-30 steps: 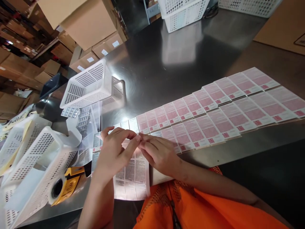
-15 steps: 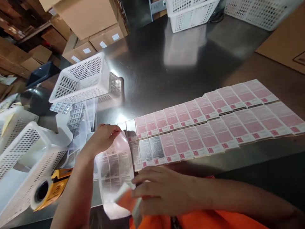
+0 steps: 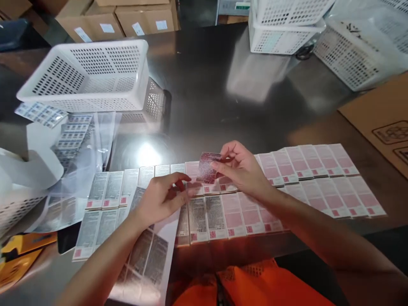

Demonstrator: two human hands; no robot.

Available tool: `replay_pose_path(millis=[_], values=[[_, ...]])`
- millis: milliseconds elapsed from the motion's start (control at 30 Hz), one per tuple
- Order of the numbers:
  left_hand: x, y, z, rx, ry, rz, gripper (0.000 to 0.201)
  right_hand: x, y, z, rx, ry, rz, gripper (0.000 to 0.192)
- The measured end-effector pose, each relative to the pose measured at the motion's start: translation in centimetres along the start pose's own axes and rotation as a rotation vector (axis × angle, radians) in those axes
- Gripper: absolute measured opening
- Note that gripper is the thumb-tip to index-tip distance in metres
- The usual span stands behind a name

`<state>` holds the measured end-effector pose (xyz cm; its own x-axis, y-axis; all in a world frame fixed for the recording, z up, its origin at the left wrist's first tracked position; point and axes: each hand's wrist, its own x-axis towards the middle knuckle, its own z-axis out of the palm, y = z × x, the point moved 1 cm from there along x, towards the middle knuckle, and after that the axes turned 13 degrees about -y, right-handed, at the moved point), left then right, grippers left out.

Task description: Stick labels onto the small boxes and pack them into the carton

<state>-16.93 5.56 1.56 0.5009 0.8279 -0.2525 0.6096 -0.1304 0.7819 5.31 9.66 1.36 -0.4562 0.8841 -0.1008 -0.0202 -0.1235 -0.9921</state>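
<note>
My right hand (image 3: 244, 168) pinches a small see-through printed sticker (image 3: 207, 168) between thumb and fingers, above the upper row of flat boxes. My left hand (image 3: 164, 193) is just left of the sticker, its thumb and fingers apart with nothing visible between them. Under my left hand and forearm lies a sheet of dark-printed clear stickers (image 3: 156, 255), partly hidden and overlapping the rows. The flat boxes, standing in two long rows, look pink on the right (image 3: 314, 159) and silvery grey on the left (image 3: 105, 229), each with a small red square.
A white perforated basket (image 3: 140, 100) stands at the back left, near blister packs (image 3: 72, 138) and clear plastic sheets. An orange-yellow tape dispenser (image 3: 22, 259) is at the front left. Stacked white baskets (image 3: 287, 38) and a cardboard box (image 3: 382, 114) stand at the right.
My right hand has risen from the front edge to the upper row and now holds a sticker. My left hand has let go of the sheet's top edge. The view has shifted left.
</note>
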Motion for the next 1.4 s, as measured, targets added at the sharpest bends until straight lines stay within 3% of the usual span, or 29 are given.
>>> replay_pose_path(millis=[167,433,667,800,1100,1400], values=[[0.5,-1.0,0.6,-0.31,-0.068,-0.036,0.03,1.5,0.4,1.1,0.114,-0.043,0.101,0.035],[0.6,-1.0,0.8,-0.294,-0.059,-0.114,0.031,2.6,1.1,1.3,0.083,-0.05,0.181,0.029],[0.8,-1.6,1.2,-0.294,-0.078,-0.183,0.033,2.5,1.6,0.6,-0.208,-0.001,0.179,0.026],[1.1,-1.3,1.7,-0.183,-0.097,-0.213,0.037,2.9,2.3,0.0,-0.314,-0.03,0.209,0.025],[1.5,-1.1,2.6,0.311,-0.132,-0.311,0.041,4.2,3.5,0.0,-0.44,-0.089,0.342,0.031],[2.4,-1.1,2.1,0.212,-0.289,-0.444,0.043,4.5,4.3,0.1,-0.534,-0.062,0.33,0.03]])
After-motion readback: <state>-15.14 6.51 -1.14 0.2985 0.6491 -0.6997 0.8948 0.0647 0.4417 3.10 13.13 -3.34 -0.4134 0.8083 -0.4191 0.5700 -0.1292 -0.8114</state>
